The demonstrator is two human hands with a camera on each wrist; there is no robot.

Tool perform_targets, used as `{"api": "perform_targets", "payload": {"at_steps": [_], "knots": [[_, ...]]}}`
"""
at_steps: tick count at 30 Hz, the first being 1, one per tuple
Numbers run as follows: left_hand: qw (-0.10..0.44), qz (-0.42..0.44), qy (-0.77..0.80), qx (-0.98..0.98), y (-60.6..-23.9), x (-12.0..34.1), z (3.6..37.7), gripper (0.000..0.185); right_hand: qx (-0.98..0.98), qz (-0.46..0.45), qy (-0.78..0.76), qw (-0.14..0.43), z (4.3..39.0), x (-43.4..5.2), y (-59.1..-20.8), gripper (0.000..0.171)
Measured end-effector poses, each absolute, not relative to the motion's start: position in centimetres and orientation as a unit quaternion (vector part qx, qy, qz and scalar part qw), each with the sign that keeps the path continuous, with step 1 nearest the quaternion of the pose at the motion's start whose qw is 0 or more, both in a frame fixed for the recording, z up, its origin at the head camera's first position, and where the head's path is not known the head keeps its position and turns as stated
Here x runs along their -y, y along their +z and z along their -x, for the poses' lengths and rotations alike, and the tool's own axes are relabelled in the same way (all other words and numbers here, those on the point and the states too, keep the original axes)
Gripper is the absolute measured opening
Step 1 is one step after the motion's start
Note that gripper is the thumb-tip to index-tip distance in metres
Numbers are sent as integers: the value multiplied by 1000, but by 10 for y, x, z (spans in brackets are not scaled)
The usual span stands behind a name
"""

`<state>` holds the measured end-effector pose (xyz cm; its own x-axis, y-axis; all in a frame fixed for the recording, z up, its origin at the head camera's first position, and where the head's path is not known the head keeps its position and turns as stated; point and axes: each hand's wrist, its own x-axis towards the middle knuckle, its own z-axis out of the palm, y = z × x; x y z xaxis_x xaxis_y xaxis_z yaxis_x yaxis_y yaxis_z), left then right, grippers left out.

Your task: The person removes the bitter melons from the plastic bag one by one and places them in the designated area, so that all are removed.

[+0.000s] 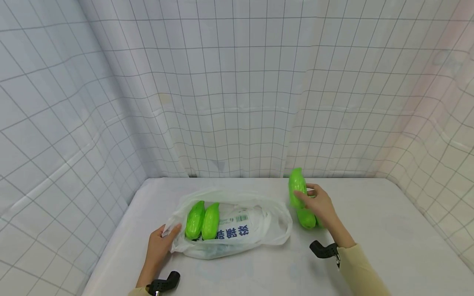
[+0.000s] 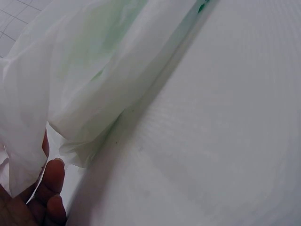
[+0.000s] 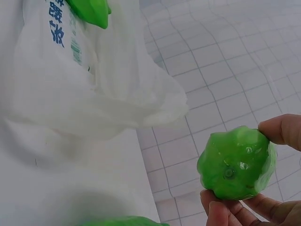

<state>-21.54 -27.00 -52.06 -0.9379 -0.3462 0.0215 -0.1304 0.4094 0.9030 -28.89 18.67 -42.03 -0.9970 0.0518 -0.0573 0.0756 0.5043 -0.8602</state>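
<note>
My right hand (image 1: 319,204) grips a glossy, ribbed green gourd (image 1: 297,185) with a tapered end, lifted at the right of the bag. The right wrist view shows the blunt end of this gourd (image 3: 237,162) between thumb and fingers. Below that hand, more green gourds (image 1: 306,219) lie on the table, partly hidden. A white plastic bag (image 1: 272,222) with blue printed characters lies with its mouth spread. Inside its left part, two green gourds (image 1: 195,220) sit side by side. My left hand (image 1: 159,246) pinches the bag's left edge; in the left wrist view, plastic covers part of the fingers (image 2: 54,176).
A white cloth covers the table (image 1: 259,271). White curtains with a dark grid (image 1: 237,90) stand behind the table and along both sides. Each wrist wears a black strap mount (image 1: 324,249).
</note>
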Motion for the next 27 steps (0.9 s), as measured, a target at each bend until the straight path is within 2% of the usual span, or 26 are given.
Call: {"api": "perform_targets", "payload": {"at_steps": [18,27], "knots": [[107,-137,-518,837,-516,267,213,53,-861,-72,-503,0,294,-221,-432,85],[108,-138,-520,836,-517,268,213,51,-866,-81,-493,-24,296,-237,-439,85]]}}
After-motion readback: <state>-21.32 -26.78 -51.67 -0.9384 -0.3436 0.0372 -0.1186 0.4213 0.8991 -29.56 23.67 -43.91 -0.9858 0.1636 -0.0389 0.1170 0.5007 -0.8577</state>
